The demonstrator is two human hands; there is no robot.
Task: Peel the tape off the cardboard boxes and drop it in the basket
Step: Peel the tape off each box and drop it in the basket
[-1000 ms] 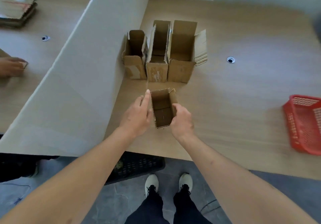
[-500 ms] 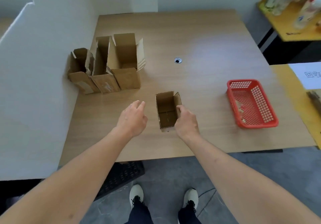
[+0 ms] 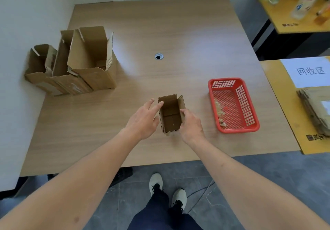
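- Risk: small box [image 3: 171, 115] is light and open-topped; if I pull tape with only one side pinned it will likely tip or skid on the table [image 3: 160, 24].
- Risk: can't make out any tape on it from here, so I may pick at bare cardboard and tear the wall.
- Right hand [image 3: 192, 125] grips the box's right wall, fingers curled over the edge.
- Left hand [image 3: 144, 118] is open, fingers straight, fingertips touching the left rim.
- Box sits upright near the front edge, between both hands; red basket [image 3: 250, 128] is to its right, apart, scraps already inside.
- Three more boxes [image 3: 75, 69] stand far left by the wall.
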